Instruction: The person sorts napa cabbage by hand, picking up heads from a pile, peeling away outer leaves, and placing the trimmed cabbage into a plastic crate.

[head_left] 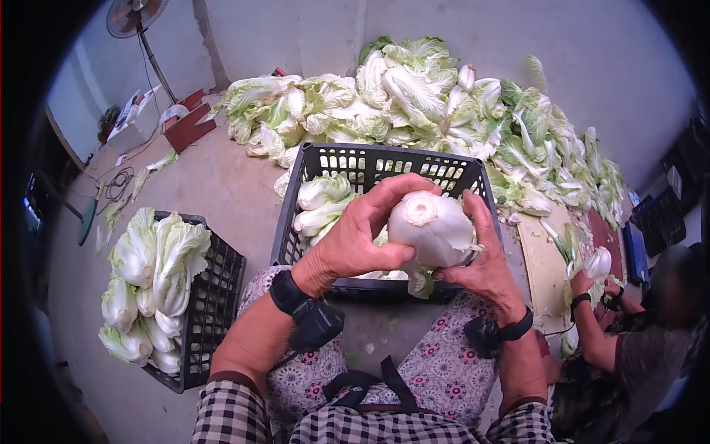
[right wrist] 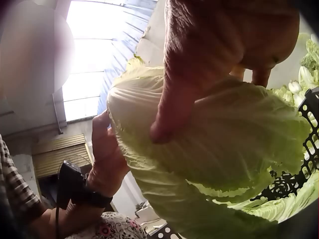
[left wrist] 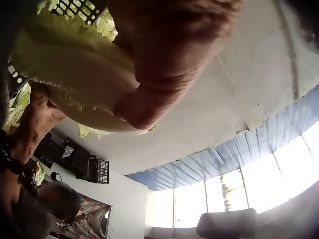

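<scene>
A napa cabbage (head_left: 436, 240) is held up between both hands, its cut root end facing the head camera. The left hand (head_left: 353, 235) grips one side, its thumb (left wrist: 149, 99) pressed to the pale ribs in the left wrist view. From the other side, the right hand (head_left: 489, 270) holds it with curled fingers and thumb. Green leaves (right wrist: 234, 144) fan out at the far end in the right wrist view. Below the hands stands a black plastic crate (head_left: 392, 151) with several cabbages (head_left: 324, 194) inside; the held cabbage and arms hide part of it.
Another black crate (head_left: 222, 285), heaped with cabbages (head_left: 137, 296), stands at the left. A large cabbage pile (head_left: 414, 96) lies along the wall. At the right, another person (head_left: 636, 348) handles a cabbage (head_left: 596, 263) beside a board (head_left: 543, 266). A fan (head_left: 140, 18) stands at the back left.
</scene>
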Motion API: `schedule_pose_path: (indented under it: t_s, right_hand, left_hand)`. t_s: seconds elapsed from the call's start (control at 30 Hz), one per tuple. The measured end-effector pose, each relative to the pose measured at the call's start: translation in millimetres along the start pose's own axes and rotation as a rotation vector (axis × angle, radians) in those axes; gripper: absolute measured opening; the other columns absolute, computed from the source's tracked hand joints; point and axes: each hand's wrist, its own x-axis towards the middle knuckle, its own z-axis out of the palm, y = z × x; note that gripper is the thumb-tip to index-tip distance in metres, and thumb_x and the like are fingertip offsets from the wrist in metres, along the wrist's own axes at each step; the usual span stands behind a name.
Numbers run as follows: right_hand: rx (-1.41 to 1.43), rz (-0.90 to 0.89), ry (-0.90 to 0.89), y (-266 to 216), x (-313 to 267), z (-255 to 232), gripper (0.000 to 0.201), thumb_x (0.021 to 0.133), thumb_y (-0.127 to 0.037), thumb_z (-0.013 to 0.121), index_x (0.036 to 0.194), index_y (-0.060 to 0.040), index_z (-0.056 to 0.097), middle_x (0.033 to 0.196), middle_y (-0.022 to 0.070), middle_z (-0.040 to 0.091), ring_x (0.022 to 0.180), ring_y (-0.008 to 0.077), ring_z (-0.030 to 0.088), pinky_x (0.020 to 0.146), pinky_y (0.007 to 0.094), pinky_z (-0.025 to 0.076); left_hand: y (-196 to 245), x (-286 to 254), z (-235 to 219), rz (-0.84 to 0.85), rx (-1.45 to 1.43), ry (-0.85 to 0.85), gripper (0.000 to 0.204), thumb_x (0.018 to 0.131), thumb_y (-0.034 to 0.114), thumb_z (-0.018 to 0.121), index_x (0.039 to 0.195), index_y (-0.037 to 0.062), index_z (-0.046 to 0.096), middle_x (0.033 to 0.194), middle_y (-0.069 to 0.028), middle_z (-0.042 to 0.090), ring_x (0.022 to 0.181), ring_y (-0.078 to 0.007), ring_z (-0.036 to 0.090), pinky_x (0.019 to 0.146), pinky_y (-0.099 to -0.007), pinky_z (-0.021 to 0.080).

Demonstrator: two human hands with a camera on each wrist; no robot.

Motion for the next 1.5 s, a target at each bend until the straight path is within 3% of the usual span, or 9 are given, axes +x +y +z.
schedule_pose_path:
  t_s: [0.13, 0.23, 0.53, 0.67, 1.03, 1.2, 1.3, 1.37, 1.5]
  right_hand:
    - [0.057, 0.008, -0.205, 4, 1, -3, 0.090, 0.047, -0.015, 0.086, 0.126, -0.0028, 0.047, 0.127, 0.0170, 0.050, 0.123, 0.0347, 0.044, 0.101, 0.0408, 0.038]
    - [0.029, 0.185, -0.135, 14, -14, 10, 0.080, 0.051, -0.012, 0.084, 0.122, -0.0009, 0.050, 0.117, 0.0160, 0.057, 0.111, 0.0333, 0.054, 0.095, 0.0392, 0.044]
    - [-0.066, 0.122, -0.009, 24, -18, 18, 0.070, 0.055, -0.006, 0.082, 0.118, -0.0013, 0.053, 0.107, 0.0152, 0.062, 0.098, 0.0307, 0.061, 0.087, 0.0363, 0.048]
    - [0.127, 0.353, -0.052, 5, -12, 17, 0.072, 0.056, -0.008, 0.085, 0.121, -0.0018, 0.052, 0.110, 0.0108, 0.063, 0.097, 0.0197, 0.062, 0.085, 0.0313, 0.050]
    - [0.680, 0.497, 0.117, -16, -4, 13, 0.081, 0.063, -0.027, 0.086, 0.127, 0.0028, 0.045, 0.115, 0.0101, 0.059, 0.104, 0.0178, 0.057, 0.091, 0.0308, 0.046]
    - [0.677, 0.376, 0.027, -19, 5, -2, 0.104, 0.062, -0.036, 0.086, 0.138, 0.0045, 0.028, 0.128, 0.0166, 0.049, 0.118, 0.0232, 0.049, 0.101, 0.0331, 0.039]
    - [0.398, 0.201, -0.001, -25, -6, -6, 0.107, 0.063, -0.033, 0.084, 0.141, 0.0047, 0.021, 0.133, 0.0198, 0.043, 0.122, 0.0268, 0.045, 0.104, 0.0330, 0.034]
    - [0.467, 0.357, 0.127, -30, -10, -2, 0.099, 0.066, -0.026, 0.081, 0.141, 0.0025, 0.024, 0.134, 0.0145, 0.044, 0.122, 0.0225, 0.045, 0.104, 0.0330, 0.034]
    - [0.964, 0.307, 0.286, 9, -29, -20, 0.078, 0.072, -0.007, 0.073, 0.137, 0.0020, 0.033, 0.126, 0.0127, 0.051, 0.115, 0.0184, 0.050, 0.100, 0.0297, 0.039]
  left_hand:
    - [4, -1, 0, -0.006, -0.066, -0.048, 0.072, 0.066, 0.011, 0.068, 0.133, 0.0036, 0.041, 0.131, -0.0086, 0.048, 0.122, -0.0178, 0.045, 0.106, -0.0329, 0.032]
    - [-2, 1, -2, -0.002, -0.061, -0.082, 0.077, 0.067, 0.018, 0.074, 0.134, 0.0040, 0.039, 0.135, -0.0110, 0.046, 0.124, -0.0205, 0.045, 0.106, -0.0352, 0.034]
    - [-11, 3, 4, -0.016, 0.313, -0.075, 0.100, 0.062, 0.024, 0.083, 0.142, 0.0054, 0.026, 0.137, -0.0104, 0.041, 0.126, -0.0212, 0.041, 0.106, -0.0349, 0.032]
    - [-12, 3, 1, -0.056, 0.320, 0.000, 0.111, 0.059, 0.028, 0.086, 0.145, 0.0057, 0.018, 0.138, -0.0099, 0.039, 0.126, -0.0205, 0.040, 0.106, -0.0354, 0.032]
    - [-16, 4, 18, -0.253, 0.097, 0.093, 0.129, 0.058, 0.050, 0.084, 0.147, 0.0018, 0.005, 0.143, -0.0165, 0.031, 0.132, -0.0245, 0.033, 0.109, -0.0349, 0.026]
    - [-27, 5, 32, -0.287, -0.241, 0.233, 0.073, 0.075, 0.022, 0.074, 0.132, -0.0014, 0.036, 0.122, -0.0116, 0.053, 0.110, -0.0183, 0.054, 0.095, -0.0321, 0.044]
    - [-22, 5, 31, -0.226, -0.226, 0.263, 0.072, 0.077, 0.029, 0.073, 0.131, -0.0018, 0.037, 0.120, -0.0124, 0.054, 0.108, -0.0205, 0.055, 0.093, -0.0334, 0.047]
    - [-29, 1, 31, -0.274, -0.058, 0.216, 0.078, 0.077, 0.039, 0.073, 0.131, -0.0026, 0.036, 0.119, -0.0124, 0.055, 0.108, -0.0212, 0.056, 0.092, -0.0339, 0.046]
    - [-46, 0, 26, -0.244, 0.210, 0.094, 0.097, 0.072, 0.056, 0.073, 0.137, -0.0016, 0.029, 0.127, -0.0138, 0.048, 0.116, -0.0221, 0.049, 0.091, -0.0351, 0.045]
